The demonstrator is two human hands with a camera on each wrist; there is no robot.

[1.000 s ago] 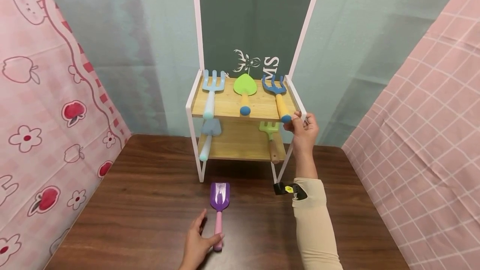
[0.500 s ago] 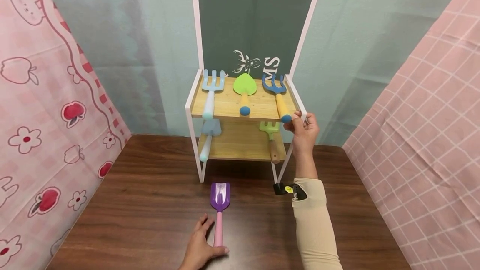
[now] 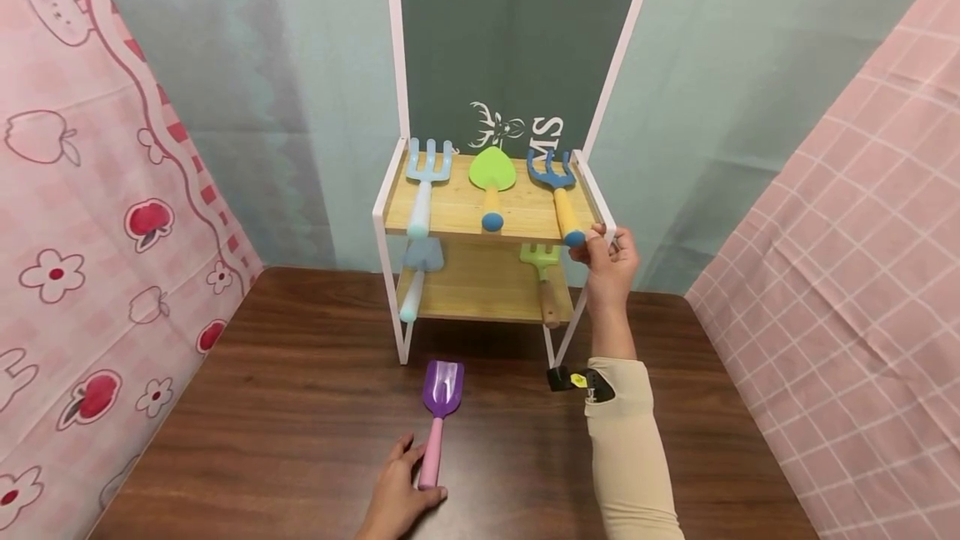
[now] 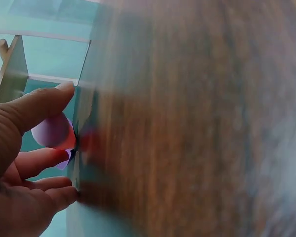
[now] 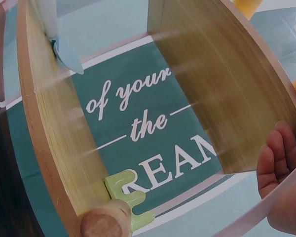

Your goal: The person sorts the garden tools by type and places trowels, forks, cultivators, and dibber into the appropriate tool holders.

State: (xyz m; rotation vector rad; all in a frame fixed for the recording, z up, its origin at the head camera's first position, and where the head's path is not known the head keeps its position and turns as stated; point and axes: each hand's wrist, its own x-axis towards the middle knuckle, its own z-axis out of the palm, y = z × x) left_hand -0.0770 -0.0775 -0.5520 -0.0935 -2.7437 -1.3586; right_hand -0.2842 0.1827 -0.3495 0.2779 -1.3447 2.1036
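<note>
A toy shovel (image 3: 442, 388) with a purple scoop and pink handle is in front of the shelf. My left hand (image 3: 397, 490) pinches its handle near the end. In the left wrist view, the handle's round end (image 4: 50, 131) sits between thumb and fingers, slightly above the tabletop. My right hand (image 3: 611, 273) grips the white front corner post of the two-tier shelf (image 3: 521, 211). In the right wrist view, curled fingers (image 5: 281, 153) show by the upper board. Close to that hand lies the yellow handle of a blue toy rake (image 3: 553, 177).
A light blue fork (image 3: 423, 194) and green spade (image 3: 492, 173) share the upper board. Below lie a grey-blue shovel (image 3: 422, 261) and green rake (image 3: 542, 261). The shelf stands at the back of the brown table (image 3: 300, 407), with curtains behind and at both sides.
My left fingers have closed in on the pink handle. The handle's end has come up and leftward, tilting the toy shovel. My right hand stays on the shelf post.
</note>
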